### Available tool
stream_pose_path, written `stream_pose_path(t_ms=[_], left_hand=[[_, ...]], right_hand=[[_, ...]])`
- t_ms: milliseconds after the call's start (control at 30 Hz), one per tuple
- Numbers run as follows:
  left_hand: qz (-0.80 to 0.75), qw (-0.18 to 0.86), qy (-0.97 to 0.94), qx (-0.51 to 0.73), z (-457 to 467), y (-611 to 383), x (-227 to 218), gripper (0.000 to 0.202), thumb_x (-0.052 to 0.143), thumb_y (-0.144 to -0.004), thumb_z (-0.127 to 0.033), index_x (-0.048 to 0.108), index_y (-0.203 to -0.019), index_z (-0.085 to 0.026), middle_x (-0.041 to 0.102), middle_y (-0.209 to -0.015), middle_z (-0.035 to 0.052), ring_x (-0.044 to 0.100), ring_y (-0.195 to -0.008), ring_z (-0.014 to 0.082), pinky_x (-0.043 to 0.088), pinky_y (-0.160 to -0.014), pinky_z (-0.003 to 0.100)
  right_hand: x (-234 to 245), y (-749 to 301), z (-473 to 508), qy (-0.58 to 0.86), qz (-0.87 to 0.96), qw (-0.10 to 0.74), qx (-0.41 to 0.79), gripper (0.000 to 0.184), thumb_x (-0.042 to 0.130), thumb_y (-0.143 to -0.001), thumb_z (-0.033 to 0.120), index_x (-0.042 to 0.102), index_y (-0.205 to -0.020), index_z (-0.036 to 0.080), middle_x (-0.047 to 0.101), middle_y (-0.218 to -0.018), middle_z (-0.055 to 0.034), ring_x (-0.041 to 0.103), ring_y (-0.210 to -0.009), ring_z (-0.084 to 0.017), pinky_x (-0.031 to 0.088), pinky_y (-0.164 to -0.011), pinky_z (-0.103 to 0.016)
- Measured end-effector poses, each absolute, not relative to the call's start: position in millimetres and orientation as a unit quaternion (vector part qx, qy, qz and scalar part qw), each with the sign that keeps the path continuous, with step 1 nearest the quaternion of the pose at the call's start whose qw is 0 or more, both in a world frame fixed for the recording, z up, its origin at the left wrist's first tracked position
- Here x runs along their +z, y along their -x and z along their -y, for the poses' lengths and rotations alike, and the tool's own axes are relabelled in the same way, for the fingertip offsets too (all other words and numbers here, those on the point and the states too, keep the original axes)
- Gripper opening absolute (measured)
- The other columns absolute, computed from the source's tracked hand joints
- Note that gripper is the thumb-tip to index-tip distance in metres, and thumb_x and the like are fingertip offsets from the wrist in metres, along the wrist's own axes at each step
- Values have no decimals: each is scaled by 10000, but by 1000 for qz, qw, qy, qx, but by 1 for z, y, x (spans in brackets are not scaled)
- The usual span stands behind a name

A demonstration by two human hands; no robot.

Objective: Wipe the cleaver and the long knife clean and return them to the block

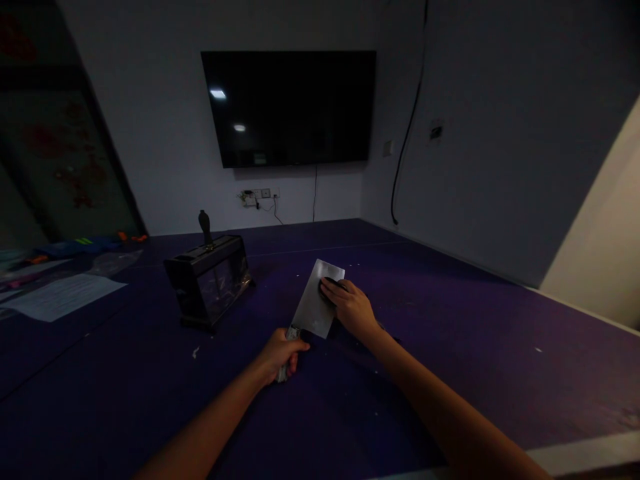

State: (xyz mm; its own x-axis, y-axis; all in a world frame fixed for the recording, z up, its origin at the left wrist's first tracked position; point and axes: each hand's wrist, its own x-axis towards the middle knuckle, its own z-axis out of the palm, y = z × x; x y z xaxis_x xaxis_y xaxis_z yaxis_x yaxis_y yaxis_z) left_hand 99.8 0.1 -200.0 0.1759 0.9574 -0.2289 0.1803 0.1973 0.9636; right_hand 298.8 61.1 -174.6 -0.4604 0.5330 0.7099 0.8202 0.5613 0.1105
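My left hand (281, 352) is closed around the handle of a cleaver (311, 312). Its broad, pale rectangular blade points away from me, tilted a little to the right. Over the upper right part of the blade is my right hand (356, 309), its fingers closed on a small dark object with a rounded edge (327, 288). That object lies against the face of the blade; my fingers cover much of it, and its kind cannot be made out. A black knife block (200, 283) with clear sides stands to the left, a dark handle (205, 225) rising from its top.
The dark purple floor (450, 320) carries small white scraps. Sheets of paper (65, 297), a crumpled clear plastic bag (116, 262) and bright coloured items lie at the far left. A television (295, 107) hangs on the back wall; a black cable (410, 120) dangles at the right.
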Motion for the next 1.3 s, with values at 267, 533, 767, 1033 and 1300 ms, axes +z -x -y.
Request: stream_pose_path(t_ms=[267,533,767,1033,1300], left_hand=[[-544,546,-499,396,1,-103,-200,288,584,-638,-328,413,-471,-167,379,-325,-53,338,-277,54,262,-336,177],[-556,554,-431,445,1,-104,-195,232,577,-627,-312,417,-526,-176,374,-355,-69,344,-286,58,275,-345,180],[-556,550,-430,451,-1,-103,-195,217,550,-638,-318,419,-536,-179,372,-350,-63,346,-289,62,267,-339,179],[-549,561,-470,402,1,-103,-195,215,548,-634,-280,427,-494,-170,380,-331,-56,342,-273,62,249,-318,177],[-543,552,-532,341,-1,-101,-201,193,557,-655,-286,457,-542,-165,412,-324,-49,364,-269,75,258,-321,178]], right_hand=[[-175,-283,-48,344,869,288,-208,527,414,-763,21,542,-1217,254,521,-1282,12,502,-995,-201,467,-822,-343],[-179,-271,-37,268,914,247,-177,478,397,-808,63,526,-1229,249,503,-1301,6,469,-1069,-198,443,-850,-344],[-179,-267,-32,247,923,240,-172,452,380,-827,81,530,-1222,240,496,-1308,15,482,-1038,-198,452,-815,-342],[-171,-275,-36,275,909,257,-176,465,409,-793,53,561,-1192,239,526,-1278,18,486,-1041,-203,452,-812,-338],[-165,-288,-49,370,859,292,-203,487,405,-770,25,584,-1170,237,547,-1253,30,508,-972,-200,454,-815,-332]])
